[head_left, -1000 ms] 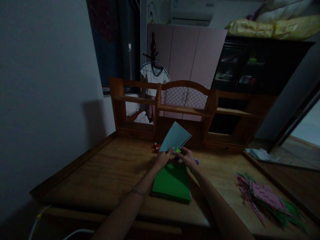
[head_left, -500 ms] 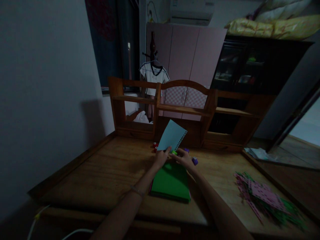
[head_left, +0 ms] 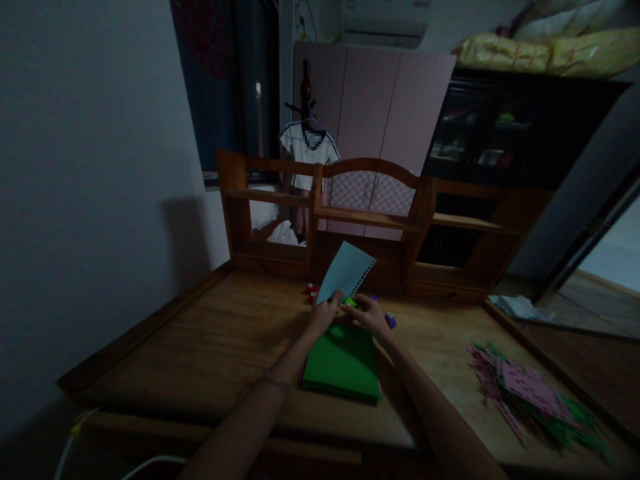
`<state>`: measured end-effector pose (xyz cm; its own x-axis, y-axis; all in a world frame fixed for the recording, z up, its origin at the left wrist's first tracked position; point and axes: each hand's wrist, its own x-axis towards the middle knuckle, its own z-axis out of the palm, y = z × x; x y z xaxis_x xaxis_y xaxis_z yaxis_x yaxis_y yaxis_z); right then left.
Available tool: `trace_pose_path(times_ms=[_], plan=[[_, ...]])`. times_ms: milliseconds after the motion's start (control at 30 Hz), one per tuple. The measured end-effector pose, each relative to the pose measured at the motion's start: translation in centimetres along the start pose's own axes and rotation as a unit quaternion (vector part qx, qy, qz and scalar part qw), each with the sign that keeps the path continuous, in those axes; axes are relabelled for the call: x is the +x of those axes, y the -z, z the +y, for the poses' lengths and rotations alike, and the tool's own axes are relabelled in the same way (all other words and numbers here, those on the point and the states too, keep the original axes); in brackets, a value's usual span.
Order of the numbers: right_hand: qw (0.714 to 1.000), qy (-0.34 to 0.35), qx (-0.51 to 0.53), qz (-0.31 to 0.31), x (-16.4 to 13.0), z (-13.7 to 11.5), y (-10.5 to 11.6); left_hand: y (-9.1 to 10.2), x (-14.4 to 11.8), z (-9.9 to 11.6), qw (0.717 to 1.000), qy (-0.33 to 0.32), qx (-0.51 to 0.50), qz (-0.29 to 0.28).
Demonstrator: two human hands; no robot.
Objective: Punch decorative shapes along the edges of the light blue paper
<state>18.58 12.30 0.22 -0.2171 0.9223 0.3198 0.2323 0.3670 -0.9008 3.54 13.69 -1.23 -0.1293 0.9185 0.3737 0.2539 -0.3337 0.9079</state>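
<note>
A pale blue sheet (head_left: 347,273) is held tilted up above the far middle of the wooden tabletop (head_left: 220,340). It is pinched at its lower corner by the left hand (head_left: 324,317), whose grip is pressed together on the paper. A row of small punched holes is seen along the sheet's right edge, at about three o'clock from the sheet's middle. The sheet is probably raised in this way so that its edge can be fed to the small green punch (head_left: 349,303), which is partly hidden between the hands, just below the sheet.

The right hand (head_left: 370,315) is laid over that punch from the four o'clock side. Whether its fingers are closed around the punch or only resting on it cannot be told in the dim light.

A stack of green sheets (head_left: 343,361) is laid flat at six o'clock from the hands, close to the person, apparently as stock within easy reach. Two small red punches (head_left: 311,292) are set at ten o'clock from the left hand, and a purple punch (head_left: 391,321) is seen just beside the right hand at three o'clock. A loose heap of pink and green punched strips (head_left: 530,393) is spread well apart at four o'clock, near the tabletop's right edge. A wooden shelf unit (head_left: 370,220) is stood at twelve o'clock along the tabletop's far side.
</note>
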Motion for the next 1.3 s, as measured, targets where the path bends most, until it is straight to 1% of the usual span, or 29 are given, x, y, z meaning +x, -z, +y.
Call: trace_pose_path(times_ms=[100, 233, 433, 767, 900, 1033, 1167, 1300], plan=[[1.0, -0.002, -0.002, 0.007, -0.09, -0.1, 0.15, 0.02, 0.03, -0.35, 0.999, -0.03, 0.02, -0.012], [1.0, 0.012, -0.003, 0.012, -0.15, -0.09, 0.27, 0.11, 0.02, -0.32, 0.997, -0.05, 0.051, -0.01], [0.999, 0.031, 0.004, 0.008, -0.05, -0.21, 0.18, 0.08, 0.0, -0.09, 0.997, -0.068, 0.033, -0.018], [0.999, 0.039, 0.017, 0.0, -0.19, -0.57, 0.29, -0.19, 0.18, -0.8, 0.997, -0.061, 0.04, -0.026], [0.999, 0.035, 0.012, -0.002, -0.31, -0.83, 0.42, -0.22, 0.19, -0.85, 0.997, -0.06, 0.053, -0.02], [0.999, 0.037, 0.014, -0.011, -0.36, -0.82, 0.51, -0.13, 0.18, -0.82, 0.994, -0.059, 0.081, -0.031], [0.999, 0.045, 0.024, -0.012, -0.24, -0.79, 0.44, -0.02, 0.16, -0.79, 0.993, -0.064, 0.089, -0.032], [0.999, 0.043, 0.024, -0.009, -0.17, -0.86, 0.41, 0.04, 0.17, -0.8, 0.993, -0.056, 0.093, -0.042]])
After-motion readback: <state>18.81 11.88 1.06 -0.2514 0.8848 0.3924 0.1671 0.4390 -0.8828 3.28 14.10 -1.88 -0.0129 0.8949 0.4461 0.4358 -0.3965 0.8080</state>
